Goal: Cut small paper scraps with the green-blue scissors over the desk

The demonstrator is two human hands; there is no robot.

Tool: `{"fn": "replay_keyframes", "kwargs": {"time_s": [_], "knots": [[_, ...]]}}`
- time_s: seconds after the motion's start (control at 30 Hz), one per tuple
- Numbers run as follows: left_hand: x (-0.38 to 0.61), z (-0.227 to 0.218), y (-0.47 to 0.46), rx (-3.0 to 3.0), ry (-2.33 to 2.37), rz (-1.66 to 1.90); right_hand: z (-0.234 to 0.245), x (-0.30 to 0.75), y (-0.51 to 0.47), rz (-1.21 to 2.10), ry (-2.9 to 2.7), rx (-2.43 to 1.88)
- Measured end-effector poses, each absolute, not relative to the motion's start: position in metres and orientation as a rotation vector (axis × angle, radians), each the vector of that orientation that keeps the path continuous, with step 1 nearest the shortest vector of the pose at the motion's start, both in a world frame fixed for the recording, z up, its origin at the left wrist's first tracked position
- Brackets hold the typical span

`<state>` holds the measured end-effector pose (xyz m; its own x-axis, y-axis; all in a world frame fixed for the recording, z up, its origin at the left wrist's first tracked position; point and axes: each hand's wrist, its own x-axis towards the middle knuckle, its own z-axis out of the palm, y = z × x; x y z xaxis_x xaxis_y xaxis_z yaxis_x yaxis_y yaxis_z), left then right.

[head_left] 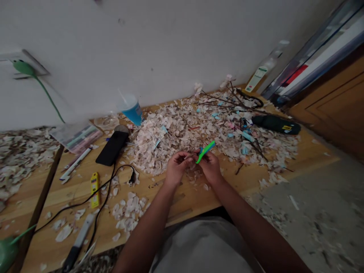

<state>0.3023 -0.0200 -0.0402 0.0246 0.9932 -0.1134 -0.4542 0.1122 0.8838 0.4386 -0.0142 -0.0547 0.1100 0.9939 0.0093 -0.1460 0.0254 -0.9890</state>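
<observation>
At frame centre, the right hand (211, 165) grips a green tool (205, 151); the left hand (176, 165) pinches something too small to tell, over the scrap-strewn bench (159, 189).

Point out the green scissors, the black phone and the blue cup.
green scissors (205, 151), head view, on the green handle above the right hand.
black phone (112, 148), head view, middle of its dark face.
blue cup (133, 113), head view, on its blue side.
</observation>
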Motion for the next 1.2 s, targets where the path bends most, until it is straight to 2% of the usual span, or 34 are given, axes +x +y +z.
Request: {"fn": "replay_keyframes", "kwargs": {"time_s": [0.47,0.8,1.2], "knots": [[0.302,-0.043,-0.018,0.647,0.945,1.365,-0.056,0.437,-0.015,1.225,-1.136,-1.056],[0.289,-0.028,-0.011,0.451,0.847,1.610,-0.073,0.431,-0.021,0.598,-1.879,-1.170],[0.289,-0.036,-0.014,0.529,0.929,1.522,-0.062,0.433,-0.022,0.632,-2.002,-1.220]]}}
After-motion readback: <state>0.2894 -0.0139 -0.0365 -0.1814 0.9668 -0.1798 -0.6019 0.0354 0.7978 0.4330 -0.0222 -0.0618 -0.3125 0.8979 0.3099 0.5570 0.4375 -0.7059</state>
